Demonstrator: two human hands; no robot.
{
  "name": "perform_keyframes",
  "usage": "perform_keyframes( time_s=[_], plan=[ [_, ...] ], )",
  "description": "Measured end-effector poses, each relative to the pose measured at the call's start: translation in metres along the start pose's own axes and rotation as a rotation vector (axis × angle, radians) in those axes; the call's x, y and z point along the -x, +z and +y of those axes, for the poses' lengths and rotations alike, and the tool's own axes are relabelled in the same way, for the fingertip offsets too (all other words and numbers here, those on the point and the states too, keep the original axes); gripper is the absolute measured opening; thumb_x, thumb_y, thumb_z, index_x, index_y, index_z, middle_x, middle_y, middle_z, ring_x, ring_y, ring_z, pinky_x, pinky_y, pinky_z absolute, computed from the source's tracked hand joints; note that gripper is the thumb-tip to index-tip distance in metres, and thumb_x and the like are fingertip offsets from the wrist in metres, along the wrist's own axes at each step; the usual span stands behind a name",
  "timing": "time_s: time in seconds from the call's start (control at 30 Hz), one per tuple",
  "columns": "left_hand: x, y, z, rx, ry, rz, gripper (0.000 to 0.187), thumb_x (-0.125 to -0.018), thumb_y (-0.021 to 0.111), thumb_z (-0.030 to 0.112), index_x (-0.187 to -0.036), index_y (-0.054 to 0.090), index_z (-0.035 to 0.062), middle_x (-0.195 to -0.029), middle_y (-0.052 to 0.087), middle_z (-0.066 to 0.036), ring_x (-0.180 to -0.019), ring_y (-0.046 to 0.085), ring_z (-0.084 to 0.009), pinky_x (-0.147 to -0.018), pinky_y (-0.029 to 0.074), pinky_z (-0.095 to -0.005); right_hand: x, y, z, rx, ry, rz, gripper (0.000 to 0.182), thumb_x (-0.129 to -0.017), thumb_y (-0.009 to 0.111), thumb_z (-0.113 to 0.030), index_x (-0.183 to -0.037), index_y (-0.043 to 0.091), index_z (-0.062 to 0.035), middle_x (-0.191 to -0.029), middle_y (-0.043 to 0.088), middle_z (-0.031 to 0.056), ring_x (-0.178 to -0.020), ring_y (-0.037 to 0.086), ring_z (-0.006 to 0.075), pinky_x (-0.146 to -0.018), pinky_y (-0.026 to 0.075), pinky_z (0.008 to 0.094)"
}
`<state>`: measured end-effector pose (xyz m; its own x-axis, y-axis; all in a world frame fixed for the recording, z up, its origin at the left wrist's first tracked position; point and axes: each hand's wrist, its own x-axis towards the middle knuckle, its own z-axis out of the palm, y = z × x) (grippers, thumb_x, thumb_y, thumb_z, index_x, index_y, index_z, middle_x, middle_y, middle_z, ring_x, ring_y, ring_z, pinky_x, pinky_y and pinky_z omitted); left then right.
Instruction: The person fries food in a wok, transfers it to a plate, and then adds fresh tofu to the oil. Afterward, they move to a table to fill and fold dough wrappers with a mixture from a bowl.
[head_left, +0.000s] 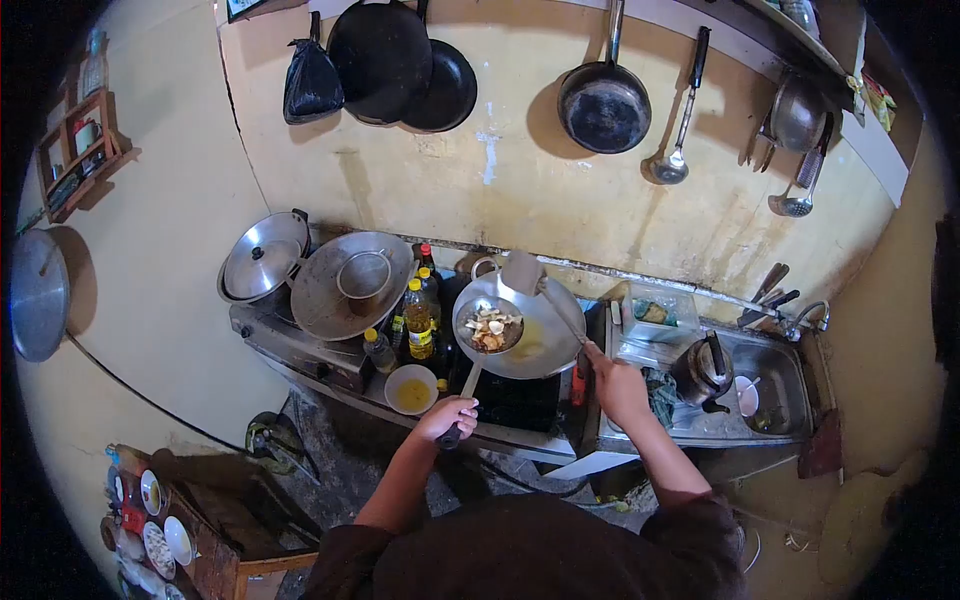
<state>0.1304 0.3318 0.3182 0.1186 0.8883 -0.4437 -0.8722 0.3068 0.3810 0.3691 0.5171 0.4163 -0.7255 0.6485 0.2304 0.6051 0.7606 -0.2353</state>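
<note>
My left hand (449,420) is closed around the dark handle of a round skimmer (470,378). Pale and browned food pieces (491,330) lie in its bowl, over the left side of a wok (556,310). A little yellowish oil (535,338) shows at the bottom of the wok. In my right hand (617,386) is the handle of a spatula (523,272), its broad flat blade raised over the wok's far rim. A bowl of yellow liquid (411,391) stands left of the skimmer handle.
Oil bottles (418,320) stand left of the wok, beside a large pan with a strainer (363,275) and a lidded pot (268,255). On the right are a kettle (703,372) and a sink (782,390). Pans (604,108) and a ladle (670,168) hang on the wall.
</note>
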Motion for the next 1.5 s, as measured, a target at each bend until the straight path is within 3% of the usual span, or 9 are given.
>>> perform_keyframes(
  time_s=[0.1, 0.23, 0.43, 0.63, 0.83, 1.03, 1.13, 1.3, 1.5],
  plan=[
    [0.012, 0.022, 0.007, -0.057, 0.065, 0.007, 0.018, -0.084, 0.049, 0.008, -0.069, 0.039, 0.0113, -0.057, 0.036, 0.005, -0.043, 0.032, -0.0026, -0.038, 0.026, -0.0165, 0.012, 0.0, 0.016, 0.026, 0.11, 0.118, 0.038, -0.08, 0.049, -0.011, -0.117, 0.053, -0.0162, -0.07, 0.057, 0.0209, -0.063, 0.058, 0.0368, -0.056, 0.046, 0.0454],
    [0.005, 0.028, 0.008, -0.042, 0.065, 0.031, 0.02, -0.084, 0.049, 0.008, -0.068, 0.039, 0.0116, -0.057, 0.037, 0.006, -0.044, 0.033, -0.0022, -0.038, 0.026, -0.0165, 0.031, 0.029, 0.057, 0.077, 0.135, 0.215, 0.043, -0.08, 0.049, -0.011, -0.12, 0.05, -0.0236, -0.073, 0.056, 0.0155, -0.061, 0.058, 0.0339, -0.053, 0.047, 0.0435],
    [0.0, 0.026, 0.01, -0.008, -0.025, -0.008, 0.016, -0.084, 0.05, 0.009, -0.072, 0.04, 0.0113, -0.058, 0.037, 0.007, -0.044, 0.033, -0.0022, -0.038, 0.027, -0.0167, 0.074, 0.058, 0.085, 0.112, 0.187, 0.222, 0.045, -0.074, 0.056, -0.007, -0.118, 0.053, -0.0157, -0.077, 0.055, 0.0121, -0.069, 0.057, 0.0313, -0.058, 0.046, 0.0409],
    [0.004, 0.05, 0.01, -0.176, 0.141, 0.002, 0.013, -0.084, 0.051, 0.009, -0.076, 0.041, 0.0116, -0.057, 0.036, 0.006, -0.045, 0.033, -0.0022, -0.039, 0.027, -0.017, 0.121, 0.087, 0.104, 0.112, 0.203, 0.285, 0.044, -0.075, 0.054, -0.004, -0.118, 0.053, -0.0141, -0.083, 0.054, 0.0115, -0.074, 0.056, 0.0299, -0.062, 0.046, 0.039],
    [-0.011, 0.017, 0.005, -0.003, -0.065, -0.042, 0.003, -0.087, 0.048, 0.012, -0.086, 0.047, 0.0094, -0.061, 0.036, 0.005, -0.045, 0.031, -0.0032, -0.038, 0.026, -0.0173, 0.146, 0.113, 0.122, 0.142, 0.208, 0.332, 0.046, -0.075, 0.053, -0.003, -0.118, 0.053, -0.0167, -0.088, 0.053, 0.0111, -0.079, 0.054, 0.0292, -0.064, 0.047, 0.0387],
    [0.012, 0.053, 0.009, -0.143, 0.118, -0.007, 0.011, -0.083, 0.052, 0.007, -0.077, 0.042, 0.0105, -0.058, 0.035, 0.006, -0.044, 0.032, -0.0031, -0.038, 0.025, -0.0178, 0.155, 0.139, 0.153, 0.167, 0.245, 0.364, 0.048, -0.071, 0.054, 0.0, -0.116, 0.055, -0.0172, -0.089, 0.055, 0.0098, -0.079, 0.055, 0.0271, -0.066, 0.046, 0.0362],
    [0.011, 0.045, 0.004, -0.157, 0.146, 0.007, 0.003, -0.085, 0.049, 0.009, -0.088, 0.048, 0.0076, -0.061, 0.036, 0.005, -0.044, 0.031, -0.0035, -0.037, 0.025, -0.0169, 0.156, 0.159, 0.172, 0.154, 0.289, 0.388, 0.046, -0.072, 0.054, 0.0, -0.115, 0.056, -0.0155, -0.089, 0.055, 0.0103, -0.081, 0.054, 0.028, -0.069, 0.045, 0.0372],
    [0.003, 0.023, 0.004, -0.041, -0.051, -0.001, 0.01, -0.08, 0.052, 0.006, -0.085, 0.044, 0.0109, -0.059, 0.036, 0.005, -0.044, 0.032, -0.0032, -0.038, 0.025, -0.018, 0.153, 0.186, 0.195, 0.122, 0.387, 0.423, 0.036, -0.074, 0.056, -0.008, -0.11, 0.06, -0.0155, -0.081, 0.052, 0.0104, -0.074, 0.05, 0.0298, -0.063, 0.043, 0.0398],
    [0.019, 0.059, 0.005, -0.246, 0.149, 0.006, 0.011, -0.081, 0.051, 0.006, -0.086, 0.043, 0.0108, -0.058, 0.034, 0.005, -0.044, 0.032, -0.0034, -0.039, 0.025, -0.0193, 0.148, 0.195, 0.196, 0.189, 0.487, 0.397, 0.03, -0.075, 0.056, -0.012, -0.105, 0.061, -0.0121, -0.085, 0.052, 0.0083, -0.083, 0.051, 0.0279, -0.065, 0.043, 0.0408]
  ],
)
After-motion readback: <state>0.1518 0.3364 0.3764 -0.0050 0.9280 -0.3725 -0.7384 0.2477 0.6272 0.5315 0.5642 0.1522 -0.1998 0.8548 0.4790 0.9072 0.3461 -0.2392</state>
